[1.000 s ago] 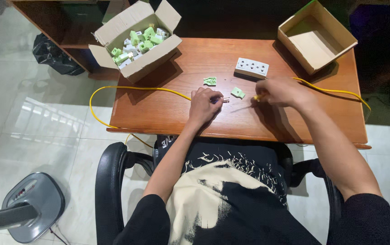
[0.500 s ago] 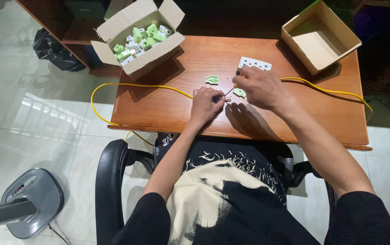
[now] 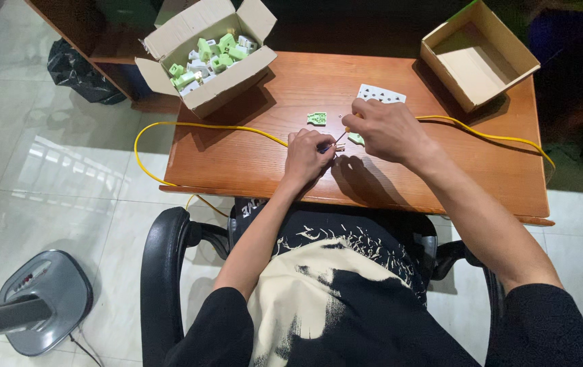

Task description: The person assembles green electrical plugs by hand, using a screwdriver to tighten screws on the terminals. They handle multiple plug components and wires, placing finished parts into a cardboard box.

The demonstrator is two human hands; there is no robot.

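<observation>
On the table, left hand pinches a thin yellow cable with bared end.

Single head-worn camera, looking steeply down, near wooden desk and lap

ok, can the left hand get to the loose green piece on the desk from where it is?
Probably yes. The green piece lies bare on the desk just beyond the left hand, nothing between them. But that hand seems to pinch the yellow cable end.
</observation>
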